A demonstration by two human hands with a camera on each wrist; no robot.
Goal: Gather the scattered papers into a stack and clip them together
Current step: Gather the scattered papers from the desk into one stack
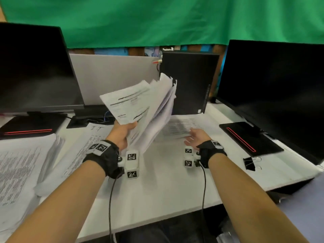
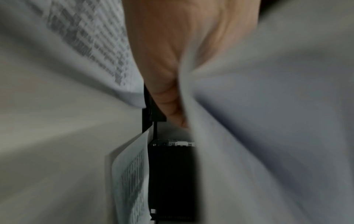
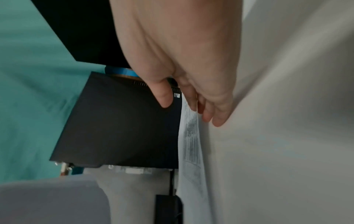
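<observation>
My left hand [image 1: 123, 133] grips a fanned bundle of printed papers [image 1: 145, 109] by its lower edge and holds it tilted above the white table [image 1: 166, 181]. In the left wrist view my thumb [image 2: 168, 94] presses on the blurred sheets [image 2: 268, 113]. My right hand [image 1: 194, 135] is open, its fingers stretched onto the near edge of a printed sheet [image 1: 180, 126] lying flat by the computer case. The right wrist view shows those fingers [image 3: 216, 112] at the edge of that sheet [image 3: 191, 136]. A black binder clip [image 1: 249, 163] lies on the table, right of my right wrist.
More printed papers lie at the left [image 1: 19, 165] and near my left wrist [image 1: 87, 139]. Dark monitors stand at the left [image 1: 35, 71] and right [image 1: 273, 88], each on a black base. A black computer case [image 1: 189, 83] stands at the back centre. The table's front edge [image 1: 157, 220] is near me.
</observation>
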